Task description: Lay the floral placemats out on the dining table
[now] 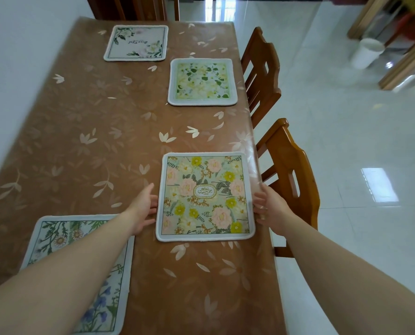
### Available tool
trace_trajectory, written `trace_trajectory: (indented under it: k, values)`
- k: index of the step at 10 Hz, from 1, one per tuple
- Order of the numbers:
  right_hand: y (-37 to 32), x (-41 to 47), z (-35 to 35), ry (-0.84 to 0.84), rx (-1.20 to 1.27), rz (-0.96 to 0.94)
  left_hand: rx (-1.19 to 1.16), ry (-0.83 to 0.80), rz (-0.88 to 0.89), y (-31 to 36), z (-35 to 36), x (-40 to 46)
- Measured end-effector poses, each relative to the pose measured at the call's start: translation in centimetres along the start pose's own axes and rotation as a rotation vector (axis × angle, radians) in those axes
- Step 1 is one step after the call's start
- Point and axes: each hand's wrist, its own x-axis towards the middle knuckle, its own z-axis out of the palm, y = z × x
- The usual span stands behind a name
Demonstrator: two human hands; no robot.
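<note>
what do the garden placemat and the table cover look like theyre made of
Garden placemat: looks like printed fabric, matte, with a stitched pale border; the weave is too fine to tell. Table cover: probably glossy brown vinyl or plastic, since it reflects light and lies smooth.

Glossy white tiled floor (346, 141) reflects daylight. 2 wooden chairs (262, 76) stand along the table's right side. White bin (366, 53) far right. Pale wall (20, 56) left.

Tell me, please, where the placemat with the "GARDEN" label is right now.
In the head view, the GARDEN placemat lies flat near the table's right edge, between the left hand and right hand, beside the nearer wooden chair.
</note>
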Motion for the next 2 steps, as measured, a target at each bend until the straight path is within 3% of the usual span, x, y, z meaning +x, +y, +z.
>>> trace_trajectory:
  k: [2]
  values:
    - [-2.8, -2.3, -0.4, -0.023, -0.021, -0.077, -0.017, 0.085, 0.053, 1.7, 1.9, 0.6]
